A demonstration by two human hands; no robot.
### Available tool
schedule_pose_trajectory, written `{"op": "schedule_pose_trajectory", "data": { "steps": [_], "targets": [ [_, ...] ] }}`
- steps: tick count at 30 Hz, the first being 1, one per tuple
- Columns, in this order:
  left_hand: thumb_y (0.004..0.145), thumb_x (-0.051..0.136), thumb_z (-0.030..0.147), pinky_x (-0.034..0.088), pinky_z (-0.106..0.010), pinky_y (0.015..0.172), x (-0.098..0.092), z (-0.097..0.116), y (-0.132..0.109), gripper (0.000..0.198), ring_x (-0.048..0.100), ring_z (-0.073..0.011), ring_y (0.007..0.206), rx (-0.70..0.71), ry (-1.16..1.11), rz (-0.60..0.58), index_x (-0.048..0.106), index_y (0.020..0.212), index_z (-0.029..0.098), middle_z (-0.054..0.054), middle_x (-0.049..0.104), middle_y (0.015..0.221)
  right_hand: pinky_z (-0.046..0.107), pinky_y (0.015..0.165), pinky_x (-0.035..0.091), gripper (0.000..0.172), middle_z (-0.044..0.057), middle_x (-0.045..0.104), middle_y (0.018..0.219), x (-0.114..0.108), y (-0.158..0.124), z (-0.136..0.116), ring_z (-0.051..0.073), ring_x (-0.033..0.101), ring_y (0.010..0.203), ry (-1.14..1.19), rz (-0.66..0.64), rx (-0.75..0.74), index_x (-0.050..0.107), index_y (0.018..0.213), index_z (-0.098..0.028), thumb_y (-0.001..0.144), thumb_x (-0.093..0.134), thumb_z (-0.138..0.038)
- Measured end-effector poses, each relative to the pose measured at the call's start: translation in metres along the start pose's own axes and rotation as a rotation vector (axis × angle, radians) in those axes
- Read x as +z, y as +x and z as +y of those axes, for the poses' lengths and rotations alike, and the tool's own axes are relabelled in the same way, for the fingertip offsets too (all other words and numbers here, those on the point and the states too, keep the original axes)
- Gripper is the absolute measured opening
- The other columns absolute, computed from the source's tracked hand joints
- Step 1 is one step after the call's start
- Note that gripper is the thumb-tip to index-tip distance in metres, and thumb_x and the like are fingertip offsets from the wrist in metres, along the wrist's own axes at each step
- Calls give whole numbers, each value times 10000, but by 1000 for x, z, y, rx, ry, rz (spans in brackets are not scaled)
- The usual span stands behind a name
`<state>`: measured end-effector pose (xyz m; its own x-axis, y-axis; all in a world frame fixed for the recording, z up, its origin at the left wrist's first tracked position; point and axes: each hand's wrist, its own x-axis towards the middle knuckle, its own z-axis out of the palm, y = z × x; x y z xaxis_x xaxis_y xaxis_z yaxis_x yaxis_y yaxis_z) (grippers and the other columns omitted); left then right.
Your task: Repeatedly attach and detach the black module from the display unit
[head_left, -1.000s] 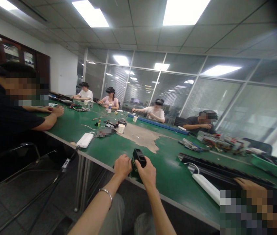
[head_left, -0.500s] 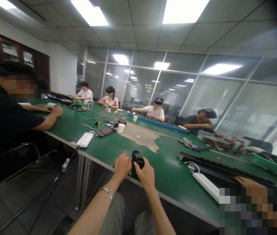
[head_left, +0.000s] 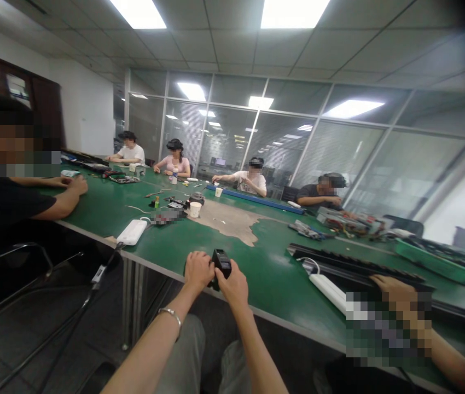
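Green worktop (head_left: 263, 276), long, worn to a tan patch (head_left: 226, 221) near its middle. Seated person at the near edge, both forearms reaching in. Left hand (head_left: 198, 272) and right hand (head_left: 231, 285) closed from either side on a small black boxy electronic unit (head_left: 221, 264), a narrow two-handed grip with the fingers wrapped round it. Unit held at the near edge of the worktop, upper end showing between the hands; cannot tell if it touches the surface. Metal bangle (head_left: 169, 316) on the left wrist.

To the right along the same edge: white power strip (head_left: 327, 293) with its cable, then a long black ribbed rail (head_left: 359, 268) under a co-worker's hand (head_left: 392, 288). Farther right, a green tray (head_left: 433, 257); beyond it, a heap of circuit boards and wires (head_left: 347, 221). Left of the hands, a white power brick (head_left: 132, 232) lies with a cable. Paper cup (head_left: 195, 210) beside the tan patch. Four people seated along the far side, one more at left.
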<state>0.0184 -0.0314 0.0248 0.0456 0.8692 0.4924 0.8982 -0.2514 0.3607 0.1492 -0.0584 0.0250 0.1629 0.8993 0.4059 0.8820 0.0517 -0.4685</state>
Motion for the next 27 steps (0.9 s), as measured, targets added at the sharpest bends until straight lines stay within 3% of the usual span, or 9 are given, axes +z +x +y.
{"op": "schedule_pose_trajectory", "data": {
  "steps": [7, 19, 27],
  "targets": [
    [888, 510, 345, 331, -378, 974, 0, 1, 1, 233, 529, -233, 1041, -23, 9, -26, 709, 904, 226, -78, 654, 1027, 284, 805, 453, 450, 88, 694, 992, -9, 2, -4, 229, 649, 956, 88, 32, -2, 573, 1197, -197, 833, 542, -460],
    [897, 487, 338, 334, -362, 970, 1, 1, -1, 268, 533, -225, 1024, -23, 14, 14, 727, 860, 225, -79, 653, 1019, 302, 861, 441, 571, 119, 685, 1043, -43, 23, -17, 238, 633, 998, 137, 170, 3, 551, 1259, -158, 828, 527, -532],
    [896, 495, 340, 350, -362, 966, -1, 3, -1, 261, 532, -224, 1029, -52, 15, -4, 728, 847, 231, -70, 649, 1019, 321, 854, 447, 593, 119, 682, 1057, -57, 33, 10, 246, 638, 983, 109, 209, 70, 539, 1284, -163, 823, 516, -535]
  ]
}}
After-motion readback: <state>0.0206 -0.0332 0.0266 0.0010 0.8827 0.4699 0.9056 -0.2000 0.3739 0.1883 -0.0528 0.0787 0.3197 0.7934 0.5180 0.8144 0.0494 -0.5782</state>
